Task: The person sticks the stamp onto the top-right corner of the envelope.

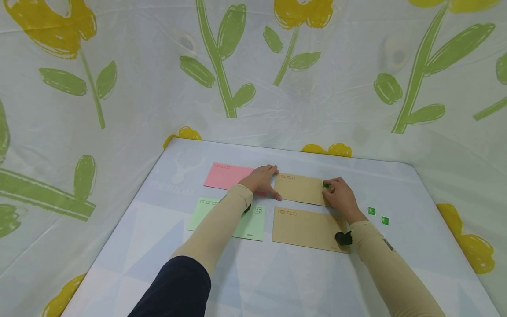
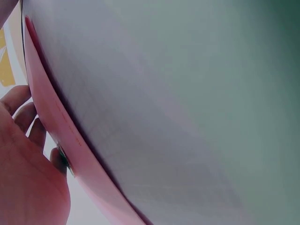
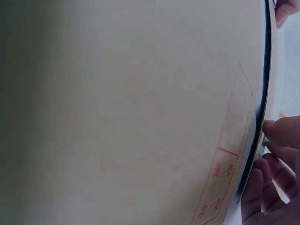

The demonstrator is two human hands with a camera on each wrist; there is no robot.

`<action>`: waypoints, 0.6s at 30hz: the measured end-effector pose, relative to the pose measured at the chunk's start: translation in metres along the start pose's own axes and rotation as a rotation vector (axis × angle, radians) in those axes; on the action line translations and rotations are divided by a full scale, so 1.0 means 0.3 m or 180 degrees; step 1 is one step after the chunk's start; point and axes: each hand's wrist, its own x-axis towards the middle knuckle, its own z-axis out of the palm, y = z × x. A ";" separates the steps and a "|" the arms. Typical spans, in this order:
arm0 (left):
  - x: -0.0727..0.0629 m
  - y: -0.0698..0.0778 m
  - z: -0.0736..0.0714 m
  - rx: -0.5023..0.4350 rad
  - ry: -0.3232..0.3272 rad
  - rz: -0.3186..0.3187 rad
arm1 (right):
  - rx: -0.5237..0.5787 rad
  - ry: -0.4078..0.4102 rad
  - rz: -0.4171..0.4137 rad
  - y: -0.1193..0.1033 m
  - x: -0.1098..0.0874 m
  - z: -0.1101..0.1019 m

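Observation:
Four envelopes lie in two rows on the table. My left hand [image 1: 261, 179] rests with spread fingers at the left end of the upper brown envelope [image 1: 299, 188], over the right part of the pink envelope [image 1: 223, 176]. At the brown envelope's top right corner, my right hand [image 1: 341, 196] pinches a small green stamp [image 1: 326, 184], partly hidden by the fingers. In the left wrist view, a dark green stamp [image 2: 63, 157] shows on the pink envelope beside the left hand. The right wrist view shows the right hand's fingers [image 3: 281, 133] curled at an envelope edge.
Two loose green stamps [image 1: 371, 211] lie on the table right of the envelopes. Nearer the body are a light green envelope [image 1: 251, 224], partly under the left forearm, and a larger brown envelope [image 1: 305, 229] beside the right wrist. A flowered curtain [image 1: 336, 97] surrounds the table.

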 end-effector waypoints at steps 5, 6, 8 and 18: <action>-0.007 0.003 -0.006 0.0033 0.0007 0.0022 | -0.0094 -0.0023 -0.0029 -0.003 0.001 -0.002; -0.008 0.004 -0.007 0.0044 0.0008 0.0026 | -0.0097 -0.0020 -0.0029 -0.003 0.001 -0.002; -0.009 0.004 -0.007 0.0064 0.0008 0.0036 | -0.0107 -0.0017 -0.0024 -0.005 0.001 -0.002; -0.013 0.005 -0.008 -0.0021 0.0024 0.0024 | -0.0112 -0.0062 0.0032 -0.016 0.001 -0.002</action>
